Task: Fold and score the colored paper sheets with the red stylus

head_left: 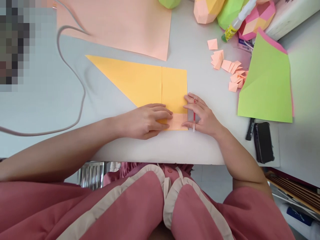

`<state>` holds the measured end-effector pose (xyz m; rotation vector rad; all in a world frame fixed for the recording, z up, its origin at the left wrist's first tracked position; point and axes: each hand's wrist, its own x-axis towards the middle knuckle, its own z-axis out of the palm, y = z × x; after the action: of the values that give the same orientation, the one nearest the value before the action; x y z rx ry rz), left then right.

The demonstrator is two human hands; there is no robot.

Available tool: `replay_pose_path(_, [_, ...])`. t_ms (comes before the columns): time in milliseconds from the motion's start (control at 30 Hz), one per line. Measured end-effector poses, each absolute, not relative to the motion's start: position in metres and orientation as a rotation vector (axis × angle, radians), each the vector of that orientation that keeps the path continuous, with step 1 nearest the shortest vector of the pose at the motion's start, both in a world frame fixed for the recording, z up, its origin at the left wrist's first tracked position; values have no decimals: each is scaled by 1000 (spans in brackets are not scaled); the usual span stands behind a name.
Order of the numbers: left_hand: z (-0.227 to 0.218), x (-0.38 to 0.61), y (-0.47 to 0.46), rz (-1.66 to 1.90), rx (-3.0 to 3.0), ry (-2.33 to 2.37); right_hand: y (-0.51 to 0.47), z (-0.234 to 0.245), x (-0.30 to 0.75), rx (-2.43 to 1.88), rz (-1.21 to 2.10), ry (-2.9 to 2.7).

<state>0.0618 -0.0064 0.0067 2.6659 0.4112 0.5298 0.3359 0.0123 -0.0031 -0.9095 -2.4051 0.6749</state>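
My left hand (pixel 147 120) lies flat with fingers stretched out, pressing on a yellow sheet of paper (pixel 145 80) and the left part of a small pale pink paper strip (pixel 178 121). The sheet has a slanted left side, a pointed far corner and a crease across it. At its right edge is my right hand (pixel 203 116), with curved fingertips and thumb touching the edges of the sheet and strip. A thin red pen (pixel 194 115) stands across the right hand's fingers and thumb, held there; exactly how it is gripped is partly hidden.
A large pink sheet (pixel 120 26) lies beyond. Small folded pink pieces (pixel 233 71), a glue tube (pixel 237 23) and faceted paper shapes (pixel 207 10) are at the far right. Green paper (pixel 268 83), a black marker (pixel 250 129) and a black case (pixel 264 142) lie right; a cable (pixel 83 90) curves left.
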Motion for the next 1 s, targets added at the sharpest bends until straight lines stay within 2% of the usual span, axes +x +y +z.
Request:
replay_pose_path(100, [7, 63, -5, 536, 2643, 397, -5, 12, 328, -851, 758, -2158])
replay_pose_path(133, [7, 64, -4, 536, 2633, 395, -13, 18, 325, -833, 868, -2064])
replay_pose_path(233, [4, 65, -1, 552, 2607, 409, -37, 30, 317, -771, 1497, -1890])
replay_pose_path(300, [1, 65, 0, 579, 2605, 419, -45, 31, 312, -752, 1648, -1855])
replay_pose_path(400, [-1, 66, 0, 601, 2621, 431, -45, 25, 305, -805, 1580, -1892])
replay_pose_path(667, [2, 65, -1, 568, 2633, 468, -43, 17, 286, -979, 1132, -2127])
replay_pose_path(1000, [1, 65, -1, 568, 2598, 457, -46, 19, 278, -1153, 1010, -2152])
